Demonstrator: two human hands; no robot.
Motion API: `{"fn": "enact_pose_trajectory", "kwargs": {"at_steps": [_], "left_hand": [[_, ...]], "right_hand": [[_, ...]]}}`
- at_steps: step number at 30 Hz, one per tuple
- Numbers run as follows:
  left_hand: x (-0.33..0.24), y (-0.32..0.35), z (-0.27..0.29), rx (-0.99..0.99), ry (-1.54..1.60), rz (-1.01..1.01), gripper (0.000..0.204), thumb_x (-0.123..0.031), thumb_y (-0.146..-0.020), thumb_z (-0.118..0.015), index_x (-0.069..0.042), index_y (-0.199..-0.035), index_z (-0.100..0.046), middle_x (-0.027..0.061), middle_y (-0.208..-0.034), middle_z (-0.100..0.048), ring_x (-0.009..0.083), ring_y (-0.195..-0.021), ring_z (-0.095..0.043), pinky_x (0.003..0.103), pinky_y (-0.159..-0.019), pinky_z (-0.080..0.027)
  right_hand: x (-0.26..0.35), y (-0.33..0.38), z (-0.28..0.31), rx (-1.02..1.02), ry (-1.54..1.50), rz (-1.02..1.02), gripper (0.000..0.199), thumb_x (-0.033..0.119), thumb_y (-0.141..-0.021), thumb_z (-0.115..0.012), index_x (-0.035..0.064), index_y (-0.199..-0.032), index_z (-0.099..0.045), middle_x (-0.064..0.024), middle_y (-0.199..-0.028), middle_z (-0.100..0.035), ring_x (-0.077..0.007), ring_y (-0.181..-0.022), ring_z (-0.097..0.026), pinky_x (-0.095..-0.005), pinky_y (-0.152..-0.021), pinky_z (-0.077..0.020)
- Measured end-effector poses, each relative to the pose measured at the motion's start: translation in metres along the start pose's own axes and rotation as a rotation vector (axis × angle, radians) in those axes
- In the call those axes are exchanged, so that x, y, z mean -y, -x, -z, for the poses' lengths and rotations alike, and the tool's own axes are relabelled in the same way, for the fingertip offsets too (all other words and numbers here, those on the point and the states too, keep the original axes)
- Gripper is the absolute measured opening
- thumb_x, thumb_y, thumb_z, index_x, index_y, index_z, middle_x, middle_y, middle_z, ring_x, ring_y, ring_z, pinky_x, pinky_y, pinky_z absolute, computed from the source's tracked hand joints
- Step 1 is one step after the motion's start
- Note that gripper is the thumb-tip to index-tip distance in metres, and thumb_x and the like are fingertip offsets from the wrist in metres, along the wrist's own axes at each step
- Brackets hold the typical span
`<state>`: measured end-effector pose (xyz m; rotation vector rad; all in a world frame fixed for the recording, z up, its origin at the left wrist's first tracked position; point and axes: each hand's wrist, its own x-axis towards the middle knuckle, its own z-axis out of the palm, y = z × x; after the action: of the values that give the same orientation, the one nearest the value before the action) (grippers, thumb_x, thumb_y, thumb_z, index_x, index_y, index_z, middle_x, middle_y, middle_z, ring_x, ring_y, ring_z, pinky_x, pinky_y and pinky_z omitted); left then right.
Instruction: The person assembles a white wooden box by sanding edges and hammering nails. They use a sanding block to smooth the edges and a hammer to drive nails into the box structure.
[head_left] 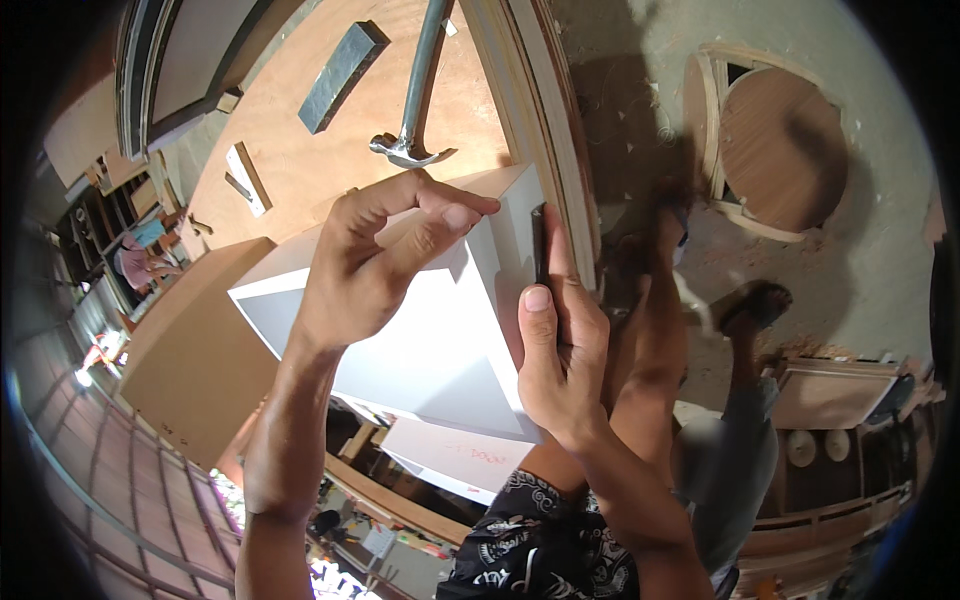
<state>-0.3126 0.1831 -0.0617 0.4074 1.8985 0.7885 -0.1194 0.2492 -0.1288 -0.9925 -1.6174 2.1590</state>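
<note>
A white open-fronted box (420, 340) lies tilted on the plywood bench top. My left hand (370, 260) is over its upper edge, with thumb and index finger close together near the corner and the other fingers curled out of sight. Whether anything is pinched there, I cannot make out. At the box's right side panel, my right hand (565, 370) is closed round a narrow dark bar (540, 240), thumb in front and index finger stretched along it. The bar's exact kind does not show. A claw hammer (415, 120) lies beyond the box.
A dark grey rectangular block (343, 77) and a small white-edged piece (248, 180) rest on the plywood bench (285, 110). Left stands a brown panel (200, 340). On the floor at right is a round wooden piece (785, 150); another person's leg (735, 440) shows nearby.
</note>
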Motion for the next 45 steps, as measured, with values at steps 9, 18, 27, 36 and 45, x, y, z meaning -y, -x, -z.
{"fn": "enact_pose_trajectory", "kwargs": {"at_steps": [9,18,27,36,45], "left_hand": [[0.015,0.008,0.011,0.051,-0.051,-0.325,0.021,-0.009,-0.103,-0.072,0.007,-0.116,-0.075,0.0129,-0.113,-0.078,0.0177,-0.095,-0.072,0.036,-0.083,-0.062],[0.018,0.030,-0.007,-0.700,0.459,-0.306,0.035,-0.022,-0.114,-0.056,0.004,-0.094,-0.069,0.0104,-0.087,-0.070,0.0181,-0.081,-0.067,0.034,-0.081,-0.056],[0.091,0.206,-0.108,-1.334,0.100,0.033,0.025,-0.025,-0.109,-0.069,-0.001,-0.101,-0.065,0.0062,-0.097,-0.067,0.0145,-0.093,-0.059,0.032,-0.091,-0.045],[0.141,0.266,-0.200,-0.941,0.837,0.301,0.021,-0.014,-0.099,-0.081,-0.004,-0.105,-0.064,-0.0030,-0.092,-0.062,0.0059,-0.082,-0.053,0.023,-0.070,-0.043],[0.116,0.226,-0.251,-0.781,1.061,0.241,0.031,-0.023,-0.101,-0.079,0.003,-0.113,-0.066,0.0064,-0.100,-0.071,0.0121,-0.090,-0.066,0.028,-0.082,-0.056]], "right_hand": [[0.031,0.003,0.014,0.110,0.037,-0.409,0.051,0.028,-0.116,-0.052,-0.0035,-0.155,-0.049,-0.0149,-0.117,-0.065,-0.0197,-0.103,-0.064,-0.0316,-0.090,-0.0509],[0.031,-0.004,0.024,0.070,-0.075,-0.521,0.040,0.040,-0.107,-0.071,0.0013,-0.108,-0.060,-0.0003,-0.089,-0.060,-0.0073,-0.071,-0.052,-0.0239,-0.060,-0.0450],[0.030,-0.037,0.008,0.217,-0.076,-0.532,0.042,0.046,-0.105,-0.072,0.0038,-0.099,-0.074,-0.0008,-0.081,-0.069,-0.0114,-0.063,-0.058,-0.0277,-0.056,-0.0469],[-0.002,0.017,0.024,0.322,-0.195,-0.628,0.035,0.037,-0.109,-0.067,0.0039,-0.120,-0.065,-0.0036,-0.098,-0.068,-0.0124,-0.077,-0.062,-0.0295,-0.064,-0.0500],[-0.017,0.107,0.018,0.371,-0.005,-0.524,0.019,0.020,-0.106,-0.072,0.0036,-0.110,-0.063,-0.0033,-0.092,-0.064,-0.0095,-0.075,-0.057,-0.0266,-0.061,-0.0484]]}}
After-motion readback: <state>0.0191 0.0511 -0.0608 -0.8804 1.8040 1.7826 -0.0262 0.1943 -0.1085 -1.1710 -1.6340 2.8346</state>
